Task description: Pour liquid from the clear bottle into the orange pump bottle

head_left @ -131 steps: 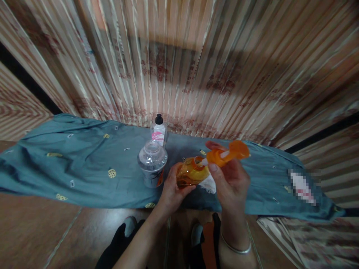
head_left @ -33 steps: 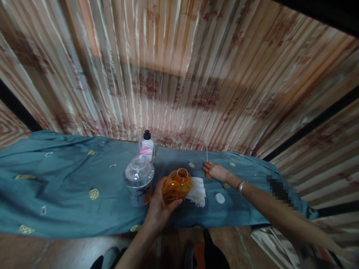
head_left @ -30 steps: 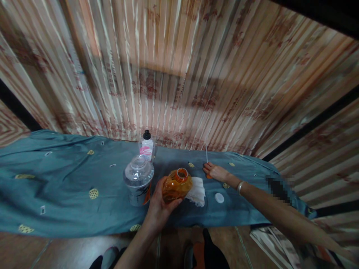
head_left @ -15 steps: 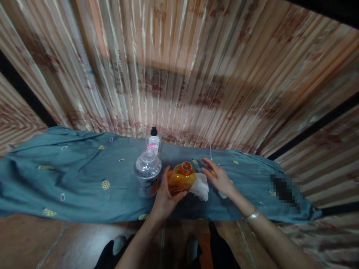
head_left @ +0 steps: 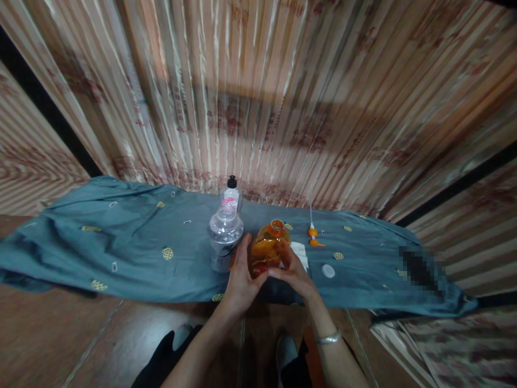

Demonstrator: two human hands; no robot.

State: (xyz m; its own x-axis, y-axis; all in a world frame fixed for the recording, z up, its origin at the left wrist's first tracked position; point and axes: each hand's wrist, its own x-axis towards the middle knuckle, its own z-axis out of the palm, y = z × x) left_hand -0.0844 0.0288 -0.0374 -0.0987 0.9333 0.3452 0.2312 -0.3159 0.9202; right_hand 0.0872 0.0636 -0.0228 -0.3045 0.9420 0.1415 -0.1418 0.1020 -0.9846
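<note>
Both of my hands are round an orange see-through bottle [head_left: 269, 245] whose mouth is uncapped. My left hand [head_left: 242, 277] clasps its left side, and my right hand [head_left: 297, 272] is closed against its right side, the thumbs near each other in front. A clear bottle [head_left: 225, 231] with a domed, open top stands just left of my left hand. Beyond it rises a bottle with a black cap [head_left: 231, 194] and a pink label. Right of my right hand lie an orange pump head [head_left: 313, 234] with a thin tube and a round white lid [head_left: 328, 270].
A white tissue [head_left: 300, 253] lies partly behind my right hand. Blue-green cloth [head_left: 137, 258] with yellow pineapple prints covers the table. A patterned curtain [head_left: 258, 108] hangs behind it. A blurred-out dark patch [head_left: 420, 269] sits at the right end.
My right hand has moved left from beside the pump head onto the orange bottle. The pump head and white lid now show fully. The whole view has shifted slightly.
</note>
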